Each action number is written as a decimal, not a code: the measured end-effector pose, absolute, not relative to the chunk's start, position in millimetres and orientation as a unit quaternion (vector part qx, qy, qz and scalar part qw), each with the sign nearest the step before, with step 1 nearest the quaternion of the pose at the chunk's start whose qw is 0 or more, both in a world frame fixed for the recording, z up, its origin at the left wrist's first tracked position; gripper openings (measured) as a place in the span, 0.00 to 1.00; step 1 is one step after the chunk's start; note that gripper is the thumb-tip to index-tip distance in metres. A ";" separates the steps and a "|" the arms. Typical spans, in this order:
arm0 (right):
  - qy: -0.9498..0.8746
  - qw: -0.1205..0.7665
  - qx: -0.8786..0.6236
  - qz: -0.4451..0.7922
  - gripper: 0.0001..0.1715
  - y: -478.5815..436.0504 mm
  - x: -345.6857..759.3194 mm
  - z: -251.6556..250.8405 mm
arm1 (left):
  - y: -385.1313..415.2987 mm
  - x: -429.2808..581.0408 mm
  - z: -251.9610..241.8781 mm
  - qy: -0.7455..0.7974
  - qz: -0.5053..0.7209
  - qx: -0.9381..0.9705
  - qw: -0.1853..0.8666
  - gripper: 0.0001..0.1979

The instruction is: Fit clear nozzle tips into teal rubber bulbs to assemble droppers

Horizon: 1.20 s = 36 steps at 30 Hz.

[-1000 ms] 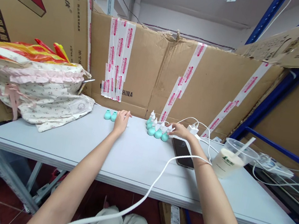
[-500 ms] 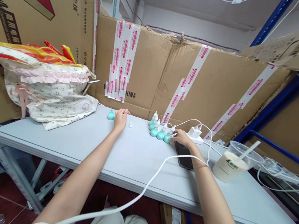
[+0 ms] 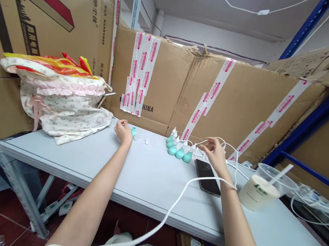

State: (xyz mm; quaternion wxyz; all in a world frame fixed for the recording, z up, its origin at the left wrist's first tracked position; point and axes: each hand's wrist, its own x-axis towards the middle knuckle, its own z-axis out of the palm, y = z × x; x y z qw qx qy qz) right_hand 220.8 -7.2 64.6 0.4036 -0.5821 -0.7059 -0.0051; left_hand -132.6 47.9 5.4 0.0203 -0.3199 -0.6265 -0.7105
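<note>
My left hand rests on the white table near its back edge. Its fingers are curled into a loose fist and what they hold is hidden. A teal rubber bulb stands right beside it, and two small white caps lie just to the right. A cluster of teal bulbs with white tips stands at the middle back. My right hand hovers just right of the cluster, thumb and forefinger pinched on a small white piece.
A black phone lies under my right wrist, its white cable trailing off the front edge. A plastic cup with a milky drink and straw stands at right. A floral cloth bag sits at left. Cardboard walls close the back.
My left hand slid left and closed into a fist; only one of the two loose teal bulbs still shows. My right hand lifted off the cluster and pinched. The view shifted.
</note>
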 end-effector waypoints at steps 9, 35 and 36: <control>-0.856 0.216 -0.457 -0.104 0.14 -7.5 57.5 40.9 | 41.4 -130.5 4.4 -0.626 -0.701 -0.342 -0.009 0.09; -0.891 0.208 -0.378 -0.141 0.09 62.1 -10.4 23.3 | 44.1 -134.2 6.2 -0.613 -0.712 -0.328 -0.100 0.09; -0.893 0.204 -0.377 -0.137 0.09 62.8 -9.1 23.4 | 45.0 -134.6 6.0 -0.610 -0.711 -0.333 -0.108 0.09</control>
